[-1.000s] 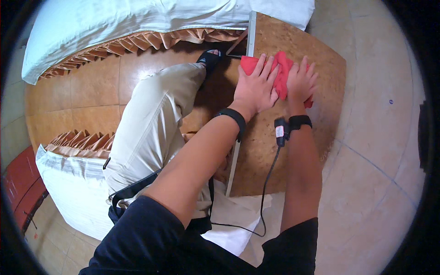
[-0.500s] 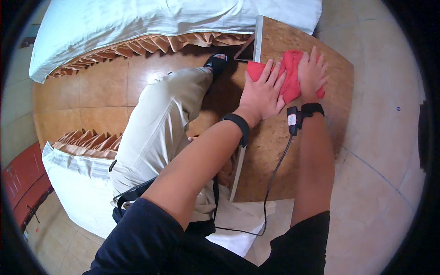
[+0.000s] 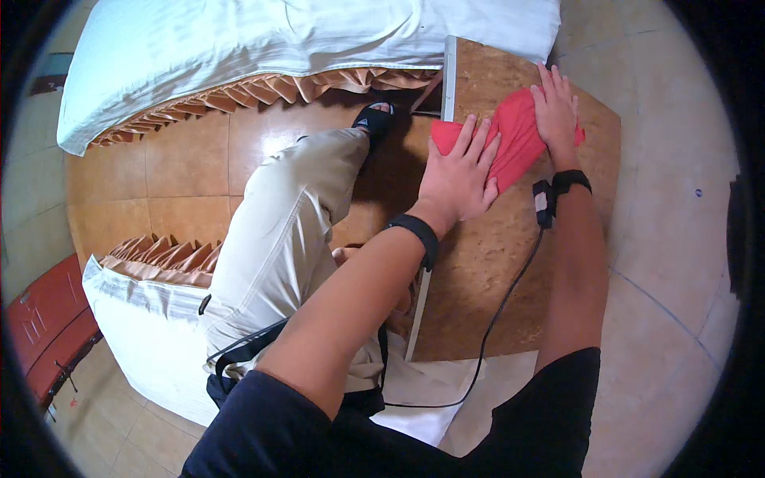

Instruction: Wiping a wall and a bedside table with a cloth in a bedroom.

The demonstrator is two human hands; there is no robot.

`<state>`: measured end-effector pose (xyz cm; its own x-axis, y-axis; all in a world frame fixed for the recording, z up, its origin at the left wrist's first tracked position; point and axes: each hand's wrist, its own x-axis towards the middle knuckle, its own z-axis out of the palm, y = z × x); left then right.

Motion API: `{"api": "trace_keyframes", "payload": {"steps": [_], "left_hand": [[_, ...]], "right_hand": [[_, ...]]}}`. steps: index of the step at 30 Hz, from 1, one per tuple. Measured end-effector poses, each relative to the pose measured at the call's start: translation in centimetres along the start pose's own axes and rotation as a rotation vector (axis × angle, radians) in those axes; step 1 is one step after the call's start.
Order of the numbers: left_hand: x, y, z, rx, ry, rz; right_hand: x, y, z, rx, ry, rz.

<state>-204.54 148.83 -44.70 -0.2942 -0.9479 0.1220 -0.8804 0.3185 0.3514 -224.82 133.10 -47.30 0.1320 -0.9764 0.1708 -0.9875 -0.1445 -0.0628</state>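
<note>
A red cloth (image 3: 514, 137) lies over the far part of a brown wooden tabletop (image 3: 478, 287), pulled fairly smooth between my two hands. My left hand (image 3: 460, 177) presses flat on the cloth's left part, fingers spread and pointing away from me. On its right side rests my right hand (image 3: 556, 119), palm down with the fingers stretched out toward the far edge. Both hands are open, and each wrist wears a black band. A small black device (image 3: 544, 203) sits at the right wristband, with a black cable (image 3: 510, 291) running from it back toward my waist.
Beds or benches with white covers (image 3: 319, 36) and pleated orange skirts stand at the far side and lower left. My leg in beige trousers (image 3: 279, 215) stretches along the table's left edge. Tiled floor (image 3: 661, 239) lies to the right; a red object (image 3: 52, 319) stands far left.
My right hand has slid to the right and slightly away from me, and the cloth between the hands has become smoother and more stretched. My left hand keeps nearly the same place.
</note>
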Motion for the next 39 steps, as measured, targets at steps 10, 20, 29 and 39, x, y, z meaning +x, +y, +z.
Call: {"api": "trace_keyframes", "payload": {"steps": [10, 20, 29, 39], "left_hand": [[0.1, 0.2, 0.0, -0.018, -0.006, -0.011], [-0.5, -0.1, -0.3, -0.046, -0.028, -0.017], [-0.3, -0.5, -0.3, -0.034, -0.022, -0.023], [-0.1, 0.2, -0.1, -0.085, -0.009, -0.018]], "right_hand": [[-0.2, 0.3, 0.3, 0.019, 0.047, 0.032], [-2.3, -1.3, -0.5, -0.073, -0.007, 0.089], [-3.9, -1.5, 0.0, -0.066, 0.033, 0.058], [-10.0, -1.2, -1.3, -0.132, 0.135, -0.021]]}}
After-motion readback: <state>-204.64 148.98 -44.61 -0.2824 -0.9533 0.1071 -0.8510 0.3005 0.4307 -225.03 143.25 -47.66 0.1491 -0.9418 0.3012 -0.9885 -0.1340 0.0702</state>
